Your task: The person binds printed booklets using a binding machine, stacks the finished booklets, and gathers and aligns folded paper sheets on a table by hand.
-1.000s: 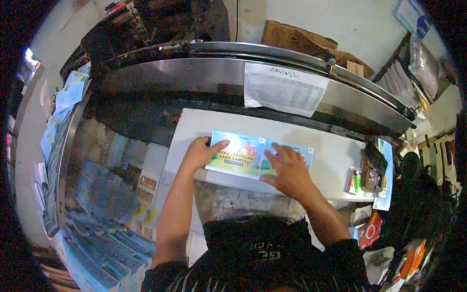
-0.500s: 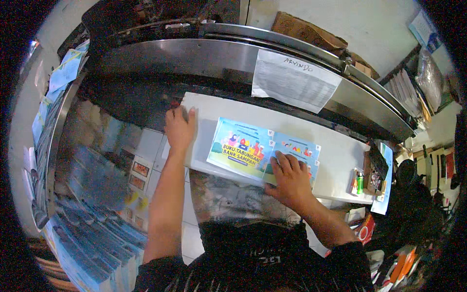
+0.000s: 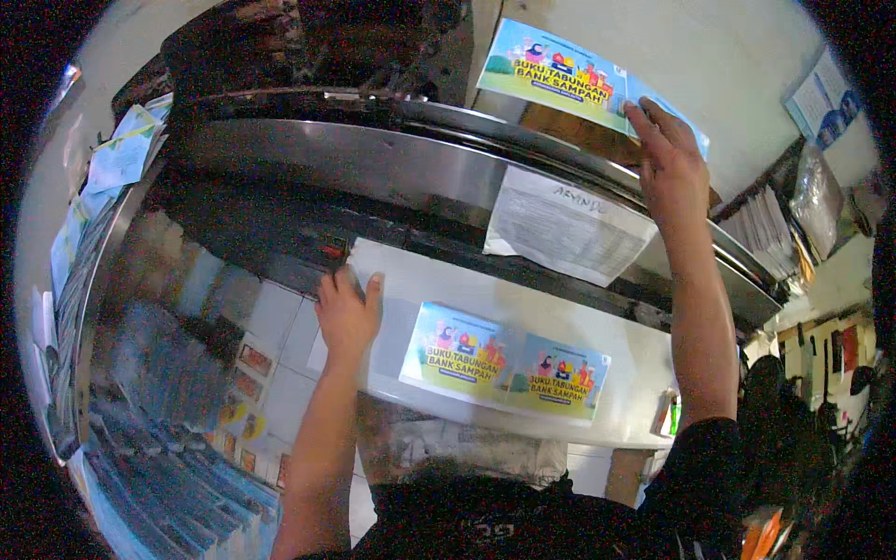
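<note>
Right fingers (image 3: 644, 123) grasp a raised sheet (image 3: 551, 73) near its lower edge.
Left fingers (image 3: 375, 291), released and spread, are at the desk's (image 3: 397, 271) left end; a flat sheet (image 3: 457, 358) lies there.

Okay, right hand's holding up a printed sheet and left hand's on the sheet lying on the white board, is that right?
Not quite: the head view shows the left hand at the left end of the white board, apart from the lying sheet. The right hand does hold up a printed sheet.
</note>
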Tool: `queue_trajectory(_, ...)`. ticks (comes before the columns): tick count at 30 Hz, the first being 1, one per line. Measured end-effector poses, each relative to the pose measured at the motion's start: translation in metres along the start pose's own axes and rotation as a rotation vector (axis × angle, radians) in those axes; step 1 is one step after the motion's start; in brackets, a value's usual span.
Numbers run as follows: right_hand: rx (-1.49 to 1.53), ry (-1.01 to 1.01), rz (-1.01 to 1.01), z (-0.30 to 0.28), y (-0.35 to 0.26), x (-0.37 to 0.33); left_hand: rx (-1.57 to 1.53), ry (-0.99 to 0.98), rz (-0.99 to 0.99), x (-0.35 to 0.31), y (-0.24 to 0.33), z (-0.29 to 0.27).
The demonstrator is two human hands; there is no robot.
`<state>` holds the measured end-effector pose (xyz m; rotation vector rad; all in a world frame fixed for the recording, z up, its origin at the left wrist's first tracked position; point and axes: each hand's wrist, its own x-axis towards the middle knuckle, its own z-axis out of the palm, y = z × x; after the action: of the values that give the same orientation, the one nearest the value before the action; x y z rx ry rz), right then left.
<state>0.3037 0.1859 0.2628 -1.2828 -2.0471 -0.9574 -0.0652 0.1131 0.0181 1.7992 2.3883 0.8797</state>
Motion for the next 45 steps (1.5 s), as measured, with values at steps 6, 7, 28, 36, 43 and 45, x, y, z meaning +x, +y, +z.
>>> queue_trajectory(6, 0.004, -0.344, -0.233, 0.096, -0.023, -0.078, 0.036, -0.007, -0.009, 0.005, 0.005, 0.013)
queue_trajectory(7, 0.101, -0.436, -0.187, 0.084, -0.033, -0.085, 0.025, -0.009, -0.014, 0.006, 0.003, -0.001)
queue_trajectory(28, 0.53, -1.118, -0.097, -0.047, -0.151, -0.163, 0.076, -0.288, -0.226, 0.039, -0.007, -0.004)
queue_trajectory(36, 0.328, -1.113, -0.157, -0.053, -0.121, -0.142, 0.066, -0.377, -0.256, 0.036, 0.006, -0.002)
queue_trajectory(43, 0.021, -0.027, -0.026, -0.009, -0.022, -0.004, 0.096, -0.371, -0.26, 0.034, 0.006, -0.004)
queue_trajectory(45, -0.027, -0.063, -0.035, 0.015, -0.011, 0.007, 0.13, -0.342, -0.266, 0.035, 0.007, -0.001)
